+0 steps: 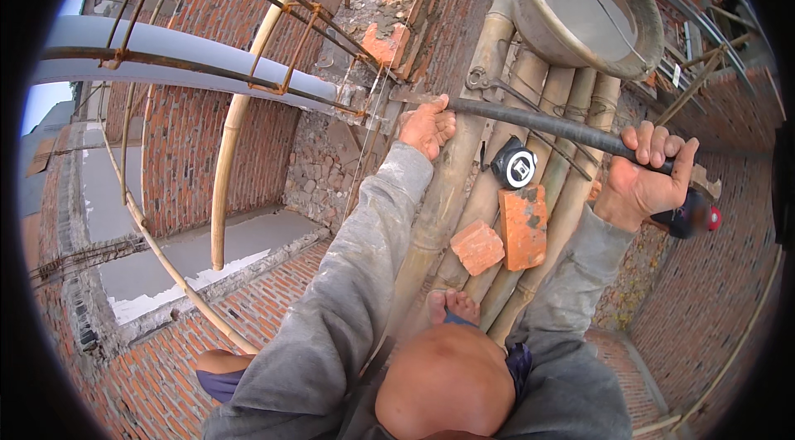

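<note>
My right hand [648, 179] is wrapped round one end of a long dark bar [538, 118], which has a black grip and a flat, lighter metal end. Near that flat end my left hand [428, 127] pinches it, so the bar lies across in front of me. Beneath the bar, on bamboo poles [464, 183], sits a black and white tape measure [513, 165]. Two broken orange bricks, a larger one [523, 227] and a smaller one [478, 248], lie just nearer to me. Thin metal rods [546, 140] run under the bar, by a ring-shaped metal end [477, 78].
A bucket [650, 55] of grey mortar stands at the far end of the poles. Left of me are a rusty rebar cage [248, 79], a pale pipe [199, 59] and an upright bamboo pole [228, 166]. Brick walls drop away on both sides; another person [689, 216] is below right.
</note>
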A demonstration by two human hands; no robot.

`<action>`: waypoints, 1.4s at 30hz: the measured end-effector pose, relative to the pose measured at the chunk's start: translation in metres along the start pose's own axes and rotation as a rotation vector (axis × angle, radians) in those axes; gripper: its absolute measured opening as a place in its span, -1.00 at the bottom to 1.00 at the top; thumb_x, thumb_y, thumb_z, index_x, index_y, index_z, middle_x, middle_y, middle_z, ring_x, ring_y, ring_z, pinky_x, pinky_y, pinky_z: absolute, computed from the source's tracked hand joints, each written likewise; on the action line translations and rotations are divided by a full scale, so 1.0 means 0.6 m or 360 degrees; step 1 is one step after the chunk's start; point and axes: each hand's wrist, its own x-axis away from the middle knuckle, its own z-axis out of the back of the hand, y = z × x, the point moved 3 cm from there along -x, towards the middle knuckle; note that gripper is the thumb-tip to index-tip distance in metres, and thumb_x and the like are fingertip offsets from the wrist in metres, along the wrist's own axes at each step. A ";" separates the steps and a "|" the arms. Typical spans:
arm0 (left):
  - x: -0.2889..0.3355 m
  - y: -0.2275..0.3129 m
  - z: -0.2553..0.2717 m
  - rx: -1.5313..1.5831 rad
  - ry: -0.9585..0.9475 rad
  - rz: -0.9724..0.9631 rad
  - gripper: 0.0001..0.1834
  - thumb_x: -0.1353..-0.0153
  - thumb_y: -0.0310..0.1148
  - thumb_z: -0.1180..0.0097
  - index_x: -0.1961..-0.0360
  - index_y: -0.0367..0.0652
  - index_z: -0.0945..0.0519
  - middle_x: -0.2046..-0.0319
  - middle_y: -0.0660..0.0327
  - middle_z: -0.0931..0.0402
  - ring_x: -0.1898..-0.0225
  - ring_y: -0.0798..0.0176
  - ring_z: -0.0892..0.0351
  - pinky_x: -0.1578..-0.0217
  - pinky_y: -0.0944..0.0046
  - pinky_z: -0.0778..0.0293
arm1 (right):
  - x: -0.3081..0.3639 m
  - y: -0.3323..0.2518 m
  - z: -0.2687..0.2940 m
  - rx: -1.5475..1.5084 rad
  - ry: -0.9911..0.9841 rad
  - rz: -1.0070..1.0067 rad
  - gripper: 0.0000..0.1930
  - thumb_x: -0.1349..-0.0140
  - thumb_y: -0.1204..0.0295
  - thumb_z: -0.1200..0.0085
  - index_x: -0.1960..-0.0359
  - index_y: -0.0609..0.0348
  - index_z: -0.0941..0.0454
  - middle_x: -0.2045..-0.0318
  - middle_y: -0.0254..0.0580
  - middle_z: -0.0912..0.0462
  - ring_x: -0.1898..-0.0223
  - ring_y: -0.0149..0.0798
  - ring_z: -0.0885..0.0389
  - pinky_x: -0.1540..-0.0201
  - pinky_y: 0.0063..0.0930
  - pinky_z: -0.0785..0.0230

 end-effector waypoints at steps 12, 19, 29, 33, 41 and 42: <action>-0.058 -0.050 0.029 0.0776 0.0001 -0.0309 -0.52 -0.46 -0.58 -0.16 -0.35 -0.19 -0.38 -0.05 0.18 -0.57 -0.08 0.21 -0.60 -0.24 0.10 -0.51 | 0.023 0.002 0.001 0.0000 0.0191 0.0078 -0.52 -0.60 0.05 0.04 0.55 -0.09 -0.38 0.67 -0.42 -0.28 0.60 -0.38 -0.26 0.31 -0.33 -0.24; -0.053 -0.041 0.022 0.0700 -0.0007 -0.0332 -0.55 -0.49 -0.56 -0.11 -0.36 -0.18 -0.40 -0.10 0.16 -0.54 -0.13 0.17 -0.56 -0.26 0.07 -0.48 | 0.025 0.001 0.013 0.0047 0.0449 0.0124 -0.51 -0.60 0.04 0.01 0.56 -0.09 -0.37 0.67 -0.44 -0.28 0.61 -0.39 -0.25 0.31 -0.31 -0.27; -0.062 -0.038 0.031 0.0703 -0.0074 -0.0254 -0.69 -0.51 -0.53 -0.11 -0.22 -0.22 -0.45 -0.03 0.14 -0.52 -0.04 0.12 -0.54 -0.25 0.01 -0.52 | 0.022 0.004 -0.003 -0.0005 0.0147 0.0088 -0.53 -0.59 0.03 -0.02 0.54 -0.09 -0.37 0.66 -0.43 -0.27 0.57 -0.37 -0.26 0.33 -0.33 -0.19; -0.073 -0.034 0.033 0.0773 -0.0041 -0.0237 -0.81 -0.48 -0.55 -0.12 -0.07 -0.23 -0.51 0.05 0.10 -0.59 0.03 0.10 -0.62 -0.17 0.00 -0.58 | 0.010 0.008 -0.061 0.0103 0.0038 0.0115 -0.54 -0.59 0.07 -0.03 0.53 -0.08 -0.36 0.64 -0.42 -0.26 0.57 -0.35 -0.28 0.33 -0.31 -0.20; -0.059 0.001 0.044 0.1141 -0.0041 -0.0131 -0.78 -0.47 -0.61 -0.05 -0.09 -0.45 -0.50 -0.03 -0.05 -0.57 -0.13 0.03 -0.58 -0.23 -0.05 -0.60 | 0.081 0.074 -0.288 0.0455 -0.0741 0.0218 -0.55 -0.61 0.12 0.02 0.50 0.01 -0.37 0.64 -0.41 -0.24 0.58 -0.39 -0.22 0.36 -0.34 -0.23; -0.053 0.000 0.051 0.1110 -0.0036 -0.0103 -0.77 -0.47 -0.62 -0.05 -0.10 -0.45 -0.49 -0.03 -0.05 -0.56 -0.13 0.03 -0.58 -0.23 -0.06 -0.60 | 0.086 0.071 -0.288 0.0456 -0.0635 0.0218 -0.55 -0.62 0.11 0.05 0.50 0.01 -0.38 0.64 -0.42 -0.25 0.58 -0.39 -0.23 0.36 -0.35 -0.23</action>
